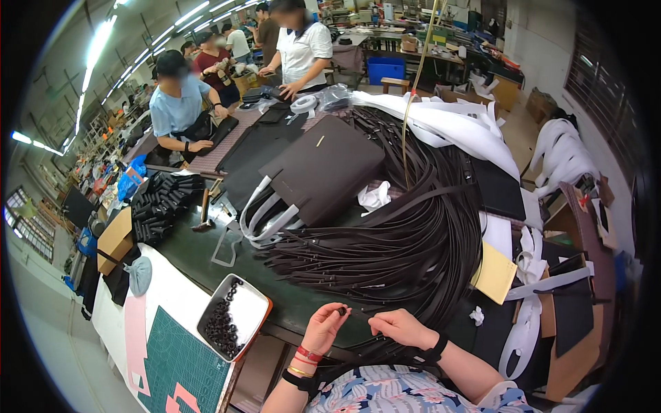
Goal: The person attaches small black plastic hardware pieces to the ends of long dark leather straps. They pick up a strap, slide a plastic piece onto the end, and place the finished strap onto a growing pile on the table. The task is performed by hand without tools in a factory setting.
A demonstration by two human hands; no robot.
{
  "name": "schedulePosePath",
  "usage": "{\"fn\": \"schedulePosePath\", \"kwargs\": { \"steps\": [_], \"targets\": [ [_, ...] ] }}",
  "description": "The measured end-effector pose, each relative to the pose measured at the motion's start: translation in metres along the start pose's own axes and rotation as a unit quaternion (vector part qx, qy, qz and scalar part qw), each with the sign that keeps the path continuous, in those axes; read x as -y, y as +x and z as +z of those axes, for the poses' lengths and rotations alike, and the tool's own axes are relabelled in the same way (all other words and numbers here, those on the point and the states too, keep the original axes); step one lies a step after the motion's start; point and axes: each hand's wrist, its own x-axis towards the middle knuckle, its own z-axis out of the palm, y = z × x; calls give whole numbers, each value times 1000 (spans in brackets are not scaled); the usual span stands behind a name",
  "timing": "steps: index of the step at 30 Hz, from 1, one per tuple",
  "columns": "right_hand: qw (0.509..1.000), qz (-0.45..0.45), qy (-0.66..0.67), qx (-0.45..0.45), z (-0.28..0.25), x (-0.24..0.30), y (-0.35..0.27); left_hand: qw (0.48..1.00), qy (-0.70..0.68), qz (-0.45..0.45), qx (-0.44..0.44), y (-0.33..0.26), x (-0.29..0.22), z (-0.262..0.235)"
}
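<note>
Near the front edge of the table, my left hand [323, 329] pinches a small round black piece [341, 311] between thumb and fingertips. My right hand [403, 329] is curled closed a little to its right, the two hands apart. What the right fingers hold, if anything, is hidden. Left of my hands stands a white tray [252, 308] with many small black ring-like pieces [222, 329] heaped along its left side. Just beyond my hands spreads a large bundle of long dark brown straps [434, 234], their ends pointing left.
A dark brown handbag [330, 172] with wrapped handles lies behind the straps. At left are a green cutting mat [180, 361] and a pile of black rolled pieces [165, 203]. A yellow pad [494, 273] and white strips [529, 303] lie at right. Co-workers stand across the table.
</note>
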Motion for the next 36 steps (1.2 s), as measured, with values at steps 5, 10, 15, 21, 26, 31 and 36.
{"fn": "schedulePosePath", "kwargs": {
  "steps": [5, 10, 15, 21, 26, 31, 36],
  "targets": [
    [998, 31, 0, 63, -3, -9, 3, 995, 81, -42, 26, -3, -3, 10],
    [997, 9, 0, 77, 2, -20, 1, 989, 123, -75, 20, -7, 8, 12],
    [993, -39, -103, 51, 9, -28, 3, 993, 57, -107, -10, -7, 28, 18],
    [982, -133, -105, -89, 7, -52, -11, 993, 61, -78, -61, 1, 23, 16],
    [973, -116, -122, -158, 19, -49, -2, 992, 103, -57, -39, 6, 48, 23],
    [967, -107, -133, -188, 16, -41, -4, 985, 68, -143, -64, 8, 49, 25],
    [950, -193, -202, -140, 12, -36, -1, 977, 69, -190, -72, 5, 61, 7]
  ]
}}
